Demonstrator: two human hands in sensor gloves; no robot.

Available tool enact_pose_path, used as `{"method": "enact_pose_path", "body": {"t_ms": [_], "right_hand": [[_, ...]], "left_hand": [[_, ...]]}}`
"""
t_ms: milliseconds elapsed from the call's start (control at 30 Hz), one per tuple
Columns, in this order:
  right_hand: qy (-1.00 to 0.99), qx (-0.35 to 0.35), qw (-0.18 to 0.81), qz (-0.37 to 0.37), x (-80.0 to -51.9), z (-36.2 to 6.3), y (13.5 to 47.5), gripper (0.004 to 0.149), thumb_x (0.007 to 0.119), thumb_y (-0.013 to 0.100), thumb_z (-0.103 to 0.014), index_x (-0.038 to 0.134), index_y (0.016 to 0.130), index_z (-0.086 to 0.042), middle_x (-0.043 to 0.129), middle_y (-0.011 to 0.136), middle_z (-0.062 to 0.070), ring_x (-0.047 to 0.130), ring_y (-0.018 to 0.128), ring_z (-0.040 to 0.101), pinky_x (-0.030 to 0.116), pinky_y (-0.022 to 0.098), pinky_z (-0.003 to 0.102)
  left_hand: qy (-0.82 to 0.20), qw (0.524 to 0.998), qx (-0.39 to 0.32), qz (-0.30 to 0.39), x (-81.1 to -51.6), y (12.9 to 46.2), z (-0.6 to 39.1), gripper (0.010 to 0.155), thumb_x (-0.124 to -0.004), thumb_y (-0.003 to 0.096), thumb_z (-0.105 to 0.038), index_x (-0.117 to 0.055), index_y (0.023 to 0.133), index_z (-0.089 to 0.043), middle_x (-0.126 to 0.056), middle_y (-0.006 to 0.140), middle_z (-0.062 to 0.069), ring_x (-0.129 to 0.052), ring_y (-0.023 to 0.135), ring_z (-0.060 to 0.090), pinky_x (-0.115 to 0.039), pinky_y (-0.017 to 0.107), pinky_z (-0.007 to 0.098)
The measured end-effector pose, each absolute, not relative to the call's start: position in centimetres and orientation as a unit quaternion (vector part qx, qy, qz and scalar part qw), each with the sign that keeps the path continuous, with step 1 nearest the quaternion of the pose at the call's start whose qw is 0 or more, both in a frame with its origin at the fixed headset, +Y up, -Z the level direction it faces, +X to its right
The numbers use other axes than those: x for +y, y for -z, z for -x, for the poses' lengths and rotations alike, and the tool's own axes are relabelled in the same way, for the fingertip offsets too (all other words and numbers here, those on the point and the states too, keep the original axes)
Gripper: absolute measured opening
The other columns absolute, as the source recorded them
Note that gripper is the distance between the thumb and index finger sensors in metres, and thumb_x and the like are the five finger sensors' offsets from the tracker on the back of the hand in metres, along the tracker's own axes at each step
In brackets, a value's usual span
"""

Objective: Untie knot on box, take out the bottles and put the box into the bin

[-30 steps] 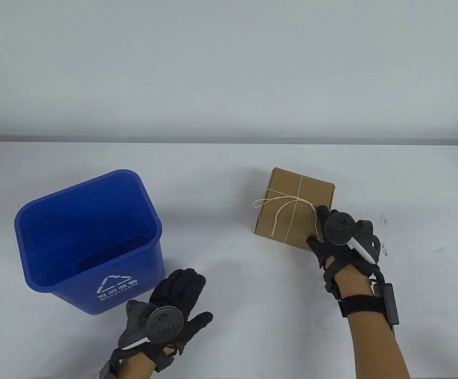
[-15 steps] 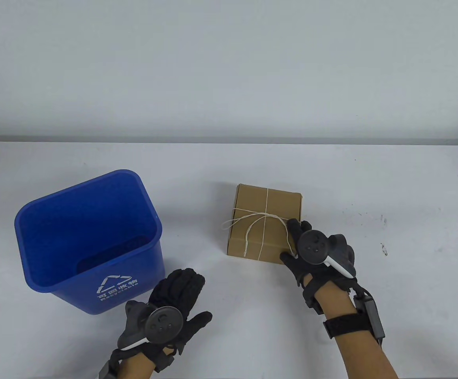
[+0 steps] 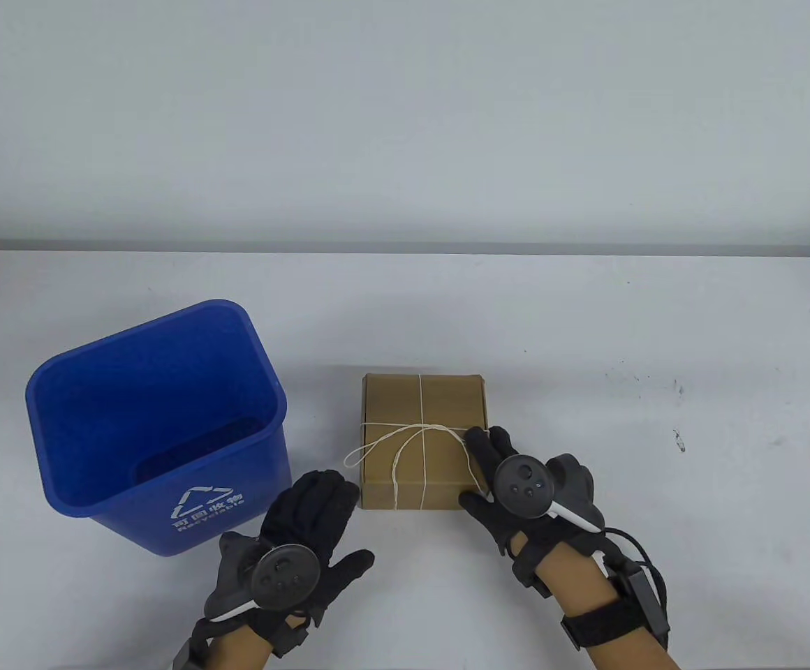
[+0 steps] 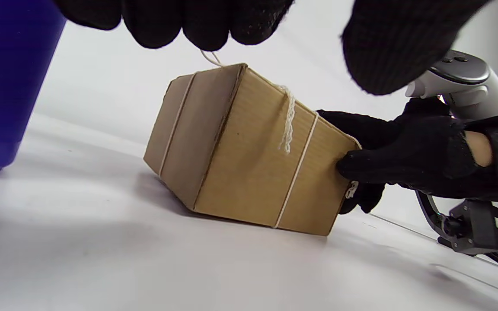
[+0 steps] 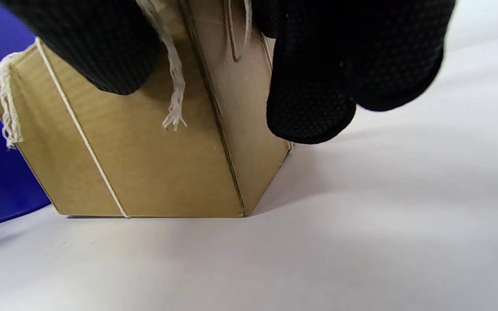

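Your right hand (image 3: 510, 488) grips the tied box's (image 3: 422, 419) near corner, left hand (image 3: 307, 516) flat and empty beside it; untying not begun, next pinch a loose string (image 3: 396, 474) end.

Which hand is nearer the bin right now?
Left. The left hand lies flat beside the bin's near right corner; the right hand grips the box at its right corner, farther off.
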State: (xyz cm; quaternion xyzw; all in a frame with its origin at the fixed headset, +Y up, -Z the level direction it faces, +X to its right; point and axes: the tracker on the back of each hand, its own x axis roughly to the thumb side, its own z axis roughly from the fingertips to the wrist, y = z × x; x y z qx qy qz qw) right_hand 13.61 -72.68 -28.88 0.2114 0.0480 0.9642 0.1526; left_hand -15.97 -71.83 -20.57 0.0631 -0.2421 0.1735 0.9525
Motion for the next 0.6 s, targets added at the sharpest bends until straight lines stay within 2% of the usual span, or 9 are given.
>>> {"method": "enact_pose_path", "body": {"t_ms": [600], "right_hand": [[-0.946, 0.067, 0.175, -0.263, -72.8, -10.2, 23.1, 0.079, 0.071, 0.049, -0.048, 0.02, 0.104, -0.023, 0.032, 0.106, 0.026, 0.093, 0.063, 0.034, 0.08, 0.041, 0.044]], "left_hand": [[-0.181, 0.944, -0.262, -0.09, -71.1, 19.8, 16.1, 0.091, -0.078, 0.0457, -0.061, -0.036, 0.115, -0.019, -0.036, 0.118, 0.012, -0.044, 0.109, 0.05, -0.044, 0.076, 0.067]]}}
